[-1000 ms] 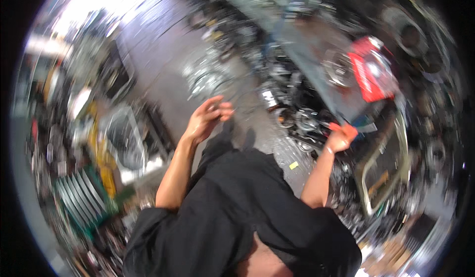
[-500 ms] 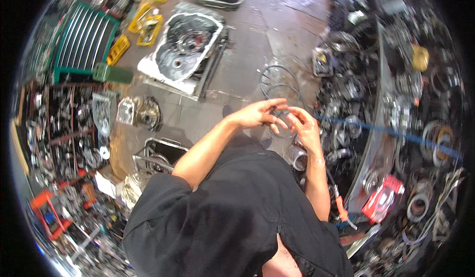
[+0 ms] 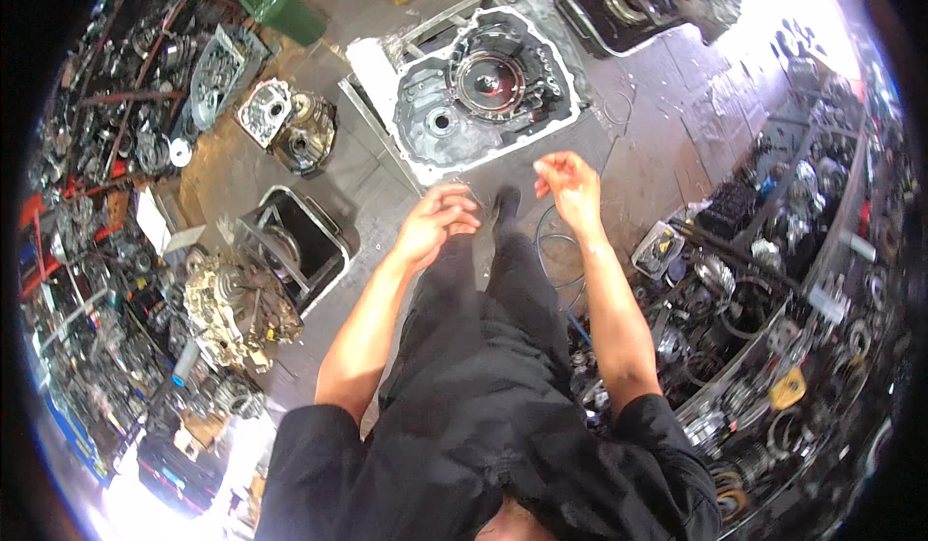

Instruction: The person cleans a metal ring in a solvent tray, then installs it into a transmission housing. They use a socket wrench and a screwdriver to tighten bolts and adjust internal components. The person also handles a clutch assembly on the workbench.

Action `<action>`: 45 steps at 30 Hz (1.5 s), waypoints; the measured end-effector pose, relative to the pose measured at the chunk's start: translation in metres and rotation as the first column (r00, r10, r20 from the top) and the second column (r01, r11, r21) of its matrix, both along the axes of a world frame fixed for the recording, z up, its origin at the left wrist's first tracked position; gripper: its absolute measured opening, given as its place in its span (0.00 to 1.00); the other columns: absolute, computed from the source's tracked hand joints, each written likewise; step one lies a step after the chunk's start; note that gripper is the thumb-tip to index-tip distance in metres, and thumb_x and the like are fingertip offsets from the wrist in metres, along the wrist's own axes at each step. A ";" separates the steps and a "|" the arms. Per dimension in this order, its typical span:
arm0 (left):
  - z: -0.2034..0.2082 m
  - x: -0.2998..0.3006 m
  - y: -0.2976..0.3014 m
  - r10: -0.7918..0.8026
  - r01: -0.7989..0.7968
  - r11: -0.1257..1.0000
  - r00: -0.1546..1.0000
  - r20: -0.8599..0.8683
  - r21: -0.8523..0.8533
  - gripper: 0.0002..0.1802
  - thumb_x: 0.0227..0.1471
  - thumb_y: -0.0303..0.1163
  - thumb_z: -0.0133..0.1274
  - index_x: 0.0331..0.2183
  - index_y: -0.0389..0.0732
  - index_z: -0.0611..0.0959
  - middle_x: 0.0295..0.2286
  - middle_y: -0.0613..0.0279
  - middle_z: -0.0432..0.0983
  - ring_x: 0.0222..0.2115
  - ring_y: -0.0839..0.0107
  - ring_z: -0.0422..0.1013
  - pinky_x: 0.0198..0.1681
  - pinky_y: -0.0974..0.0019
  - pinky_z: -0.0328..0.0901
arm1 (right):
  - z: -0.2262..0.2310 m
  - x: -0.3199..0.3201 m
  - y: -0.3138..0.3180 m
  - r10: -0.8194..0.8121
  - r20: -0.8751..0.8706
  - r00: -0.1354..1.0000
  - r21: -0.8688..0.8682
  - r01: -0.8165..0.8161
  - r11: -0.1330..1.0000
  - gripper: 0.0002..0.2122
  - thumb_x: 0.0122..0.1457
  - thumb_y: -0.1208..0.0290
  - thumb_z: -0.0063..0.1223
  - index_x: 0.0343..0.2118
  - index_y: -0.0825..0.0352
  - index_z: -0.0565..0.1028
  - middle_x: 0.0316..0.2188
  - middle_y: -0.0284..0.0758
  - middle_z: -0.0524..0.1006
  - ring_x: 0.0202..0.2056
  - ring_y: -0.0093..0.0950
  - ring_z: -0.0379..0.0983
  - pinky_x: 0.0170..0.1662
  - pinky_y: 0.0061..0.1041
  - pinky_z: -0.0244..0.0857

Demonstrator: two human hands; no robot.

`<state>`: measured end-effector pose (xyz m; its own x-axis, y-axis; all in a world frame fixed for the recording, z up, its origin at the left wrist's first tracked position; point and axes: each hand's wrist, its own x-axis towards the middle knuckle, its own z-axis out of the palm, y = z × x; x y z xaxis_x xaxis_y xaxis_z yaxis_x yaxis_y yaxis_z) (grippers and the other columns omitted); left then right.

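I stand on a workshop floor in dark clothes, both bare forearms stretched ahead of me. My left hand (image 3: 437, 218) hangs over the floor with its fingers loosely curled and nothing in it. Held a little higher, my right hand (image 3: 568, 181) has its fingers spread and is also empty. Just beyond both hands lies a large grey gearbox housing (image 3: 483, 91) on a white sheet, open side up, with a round bore in its middle. A thin wire ring (image 3: 556, 246) lies on the floor under my right forearm.
A black tray with a part (image 3: 295, 246) and a grimy gearbox assembly (image 3: 232, 309) sit to my left. Shelves of metal parts (image 3: 773, 280) run along the right. Another dark tray (image 3: 619, 0) lies at the far top. Heaps of parts (image 3: 106, 154) crowd the left.
The view has swung round as I turned; the gearbox housing now lies straight ahead. My hands, which were together half a second ago, have moved apart.
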<state>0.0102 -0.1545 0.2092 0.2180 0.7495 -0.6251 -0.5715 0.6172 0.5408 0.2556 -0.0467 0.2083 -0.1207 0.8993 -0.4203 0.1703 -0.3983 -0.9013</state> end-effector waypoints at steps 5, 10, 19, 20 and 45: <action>-0.064 -0.018 0.019 0.393 -0.384 0.911 0.919 0.032 -0.152 0.28 0.50 0.14 0.48 0.55 0.35 0.70 0.44 0.52 0.72 0.44 0.57 0.74 0.51 0.51 0.69 | -0.191 -0.039 0.145 0.021 0.177 0.984 0.192 -0.056 0.980 0.04 0.57 0.81 0.59 0.35 0.72 0.77 0.25 0.35 0.79 0.24 0.20 0.75 0.27 0.22 0.71; -0.121 0.004 0.063 0.560 -0.557 0.797 0.826 -0.060 -0.233 0.28 0.52 0.12 0.48 0.55 0.36 0.70 0.46 0.51 0.72 0.52 0.52 0.71 0.60 0.47 0.65 | -0.354 -0.070 0.229 0.140 0.358 0.923 0.118 -0.193 0.974 0.05 0.55 0.79 0.58 0.34 0.69 0.79 0.23 0.41 0.80 0.26 0.32 0.80 0.33 0.30 0.74; -0.163 0.054 0.116 0.634 -0.593 0.760 0.767 0.100 -0.267 0.26 0.58 0.13 0.47 0.57 0.38 0.70 0.43 0.52 0.75 0.48 0.52 0.74 0.53 0.48 0.71 | -0.416 -0.069 0.251 0.363 0.647 0.671 0.203 -0.610 0.766 0.09 0.54 0.77 0.58 0.38 0.69 0.80 0.32 0.46 0.81 0.35 0.42 0.81 0.41 0.35 0.74; -0.164 0.055 0.118 0.635 -0.591 0.753 0.769 0.081 -0.291 0.26 0.59 0.14 0.46 0.57 0.39 0.70 0.45 0.51 0.74 0.48 0.52 0.74 0.53 0.48 0.71 | -0.414 -0.071 0.252 0.404 0.688 0.603 0.149 -0.662 0.735 0.10 0.54 0.77 0.58 0.39 0.69 0.80 0.33 0.47 0.81 0.36 0.43 0.80 0.42 0.36 0.74; -0.208 0.038 0.160 0.542 -0.522 0.822 0.840 0.032 -0.227 0.16 0.64 0.22 0.42 0.53 0.31 0.69 0.47 0.43 0.75 0.51 0.53 0.73 0.59 0.52 0.66 | -0.400 -0.099 0.265 0.493 0.861 0.123 -0.233 -0.767 0.598 0.17 0.66 0.59 0.43 0.39 0.71 0.75 0.31 0.50 0.81 0.36 0.47 0.81 0.41 0.42 0.74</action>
<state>0.0484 0.0059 0.0012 -0.1144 0.6259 -0.7715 -0.8830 0.2919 0.3677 0.1571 0.2181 -0.1919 -0.4396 0.7439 -0.5034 0.8943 0.4149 -0.1678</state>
